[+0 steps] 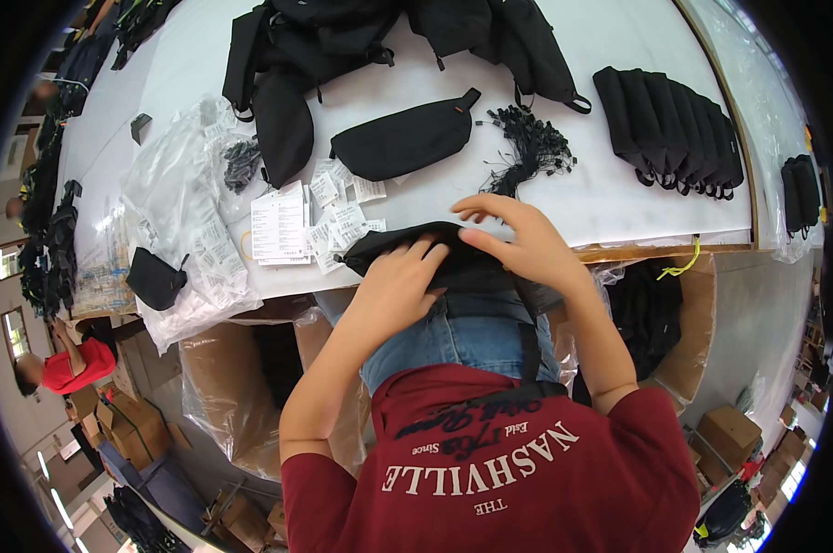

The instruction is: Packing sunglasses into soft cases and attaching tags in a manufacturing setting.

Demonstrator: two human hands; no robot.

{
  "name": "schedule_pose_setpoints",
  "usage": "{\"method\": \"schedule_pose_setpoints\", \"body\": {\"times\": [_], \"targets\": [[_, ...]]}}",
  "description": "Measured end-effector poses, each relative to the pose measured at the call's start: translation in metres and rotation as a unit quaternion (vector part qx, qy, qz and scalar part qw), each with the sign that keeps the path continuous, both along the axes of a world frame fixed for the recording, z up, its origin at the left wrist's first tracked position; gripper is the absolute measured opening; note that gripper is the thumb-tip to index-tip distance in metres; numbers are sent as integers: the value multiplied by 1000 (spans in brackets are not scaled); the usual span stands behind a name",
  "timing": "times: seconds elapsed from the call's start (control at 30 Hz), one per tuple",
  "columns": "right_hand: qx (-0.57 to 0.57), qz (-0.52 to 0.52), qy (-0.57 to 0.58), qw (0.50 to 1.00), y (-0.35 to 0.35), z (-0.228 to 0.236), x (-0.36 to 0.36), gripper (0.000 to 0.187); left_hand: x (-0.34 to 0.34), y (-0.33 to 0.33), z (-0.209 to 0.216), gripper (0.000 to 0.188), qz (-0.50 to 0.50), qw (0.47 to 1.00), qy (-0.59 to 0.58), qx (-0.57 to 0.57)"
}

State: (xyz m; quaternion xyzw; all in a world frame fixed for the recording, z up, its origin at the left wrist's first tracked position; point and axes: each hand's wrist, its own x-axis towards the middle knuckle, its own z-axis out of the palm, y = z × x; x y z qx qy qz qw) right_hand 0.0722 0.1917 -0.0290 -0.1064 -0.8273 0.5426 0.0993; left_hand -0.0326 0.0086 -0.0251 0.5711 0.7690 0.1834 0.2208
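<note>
A black waist bag [472,271] lies at the table's near edge, against my body. My left hand [400,284] grips its upper edge, fingers partly inside the dark opening and thumb on the outer side. At the bag's right end is my right hand [527,241], fingers apart and raised, with the thumb by the opening's rim. Whatever is inside the bag is hidden. Just beyond, a similar black waist bag [402,141] lies flat. White printed labels [341,226] and a stack of white paper sheets [281,224] sit left of my hands.
Black bags are piled [324,46] at the far side; a row of them [667,129] lies right. A bunch of black cord tags [531,143] is nearer. Clear plastic [181,175] and a small black pouch [155,279] lie left. Plastic-lined cartons [236,387] stand below the table edge.
</note>
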Motion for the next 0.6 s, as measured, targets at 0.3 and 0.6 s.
{"method": "schedule_pose_setpoints", "body": {"times": [0.3,0.6], "targets": [[-86,86,-272,955,3,-11,108,33,1,12,-6,48,-32,995,49,-76],[-124,56,-222,965,8,-30,142,30,-12,4,-2,46,6,999,-19,-45]]}}
